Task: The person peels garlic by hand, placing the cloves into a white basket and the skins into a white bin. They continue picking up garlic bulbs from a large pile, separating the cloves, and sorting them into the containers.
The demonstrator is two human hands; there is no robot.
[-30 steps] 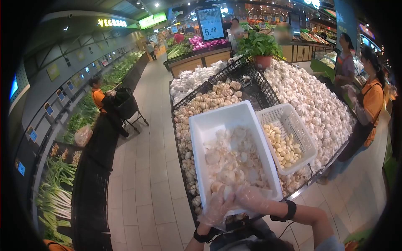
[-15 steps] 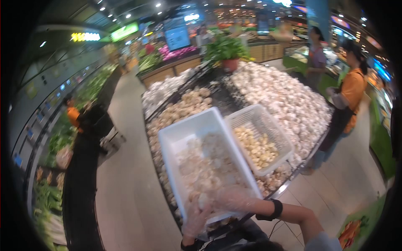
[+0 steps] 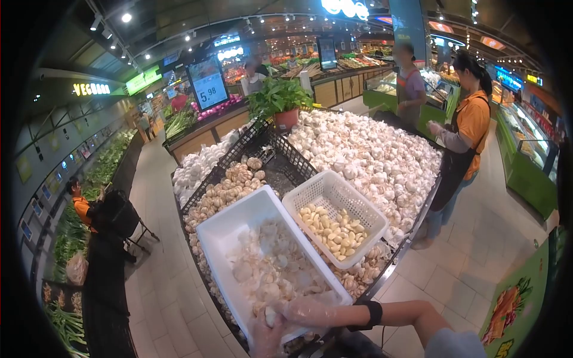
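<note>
Both hands wear thin clear plastic gloves and meet over the near end of a white tub. My left hand is closed around a piece of garlic, partly hidden by the fingers. My right hand reaches in from the right, its bent fingertips pressed against the same piece. Papery garlic skins and some garlic pieces cover the tub's floor. Beside the tub, to its right, a white perforated basket holds many peeled garlic cloves.
Garlic bulbs are heaped over the display around the tub and basket. Behind stand a black crate and a potted plant. A person in orange stands at the right edge; another is by a black cart at left.
The view has turned and steadied, so the display sits further left and lower. My hands have come closer together, and the garlic between them now shows.
</note>
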